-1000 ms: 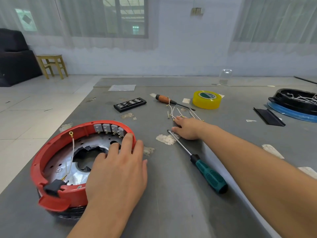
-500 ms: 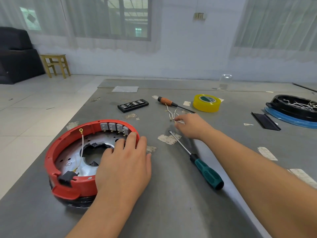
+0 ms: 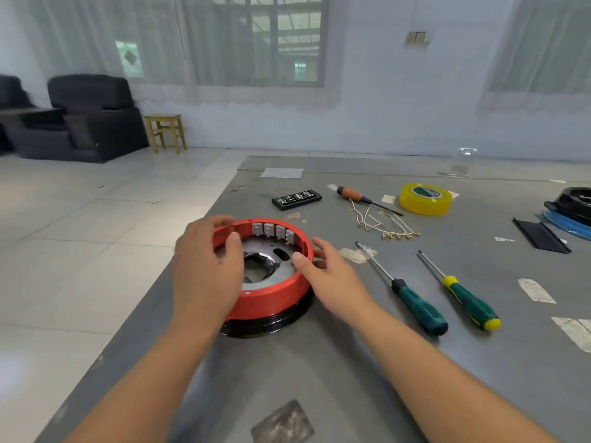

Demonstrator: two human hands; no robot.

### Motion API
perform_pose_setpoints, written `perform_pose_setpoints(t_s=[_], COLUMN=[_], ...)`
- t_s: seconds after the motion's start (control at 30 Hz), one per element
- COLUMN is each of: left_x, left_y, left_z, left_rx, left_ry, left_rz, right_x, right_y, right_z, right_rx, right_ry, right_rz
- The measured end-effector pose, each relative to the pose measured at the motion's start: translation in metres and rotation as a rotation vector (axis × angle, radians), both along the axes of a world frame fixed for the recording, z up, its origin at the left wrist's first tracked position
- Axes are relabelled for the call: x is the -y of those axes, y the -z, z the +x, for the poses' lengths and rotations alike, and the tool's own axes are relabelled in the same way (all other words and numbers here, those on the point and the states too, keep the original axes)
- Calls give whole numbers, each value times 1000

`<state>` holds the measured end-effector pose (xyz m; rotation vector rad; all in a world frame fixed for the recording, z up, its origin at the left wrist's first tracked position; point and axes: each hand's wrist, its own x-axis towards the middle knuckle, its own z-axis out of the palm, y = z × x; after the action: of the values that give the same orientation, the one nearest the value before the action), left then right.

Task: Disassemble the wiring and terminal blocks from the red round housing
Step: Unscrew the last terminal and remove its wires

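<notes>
The red round housing [image 3: 271, 295] sits on a black base near the table's left edge. Several grey terminal blocks [image 3: 271, 231] line its far inner wall, above a metal plate with a central hole. My left hand [image 3: 208, 270] grips the left rim, with the thumb inside and the fingers over the outer wall. On the right rim, my right hand [image 3: 326, 273] holds on with the thumb inside and the fingers outside. A bunch of loose white wires [image 3: 383, 226] with brass terminals lies on the table, apart from the housing.
Two green-handled screwdrivers [image 3: 415, 306] [image 3: 470, 302] lie right of the housing. Further back are an orange-handled screwdriver [image 3: 351, 195], a yellow tape roll [image 3: 425, 199] and a black bit case [image 3: 296, 199]. A black strip [image 3: 540, 235] and a black round part [image 3: 572, 203] are at far right.
My right hand left the loose wires and came back to the housing's right rim. My left hand shifted from the near side to the left rim. The housing looks turned.
</notes>
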<state>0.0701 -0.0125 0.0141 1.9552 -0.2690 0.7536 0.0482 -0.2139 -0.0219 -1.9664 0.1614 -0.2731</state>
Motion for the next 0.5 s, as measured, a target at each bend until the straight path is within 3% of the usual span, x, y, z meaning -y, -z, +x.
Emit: perform_pose_setpoints(t_s=[0.1,0.23,0.5], left_x=[-37,-52,-53], left_y=[23,45,54], left_z=[10,18,13], left_rx=[-165,-570,-549], left_ry=[-154,13,108], left_rz=[-11,-415,-464], right_x=[-10,-13,-7], right_y=[12,17,16], right_z=[-8,-9,-8], right_rx=[23,23,89], right_ry=[71,109,145], right_rz=[21,5,45])
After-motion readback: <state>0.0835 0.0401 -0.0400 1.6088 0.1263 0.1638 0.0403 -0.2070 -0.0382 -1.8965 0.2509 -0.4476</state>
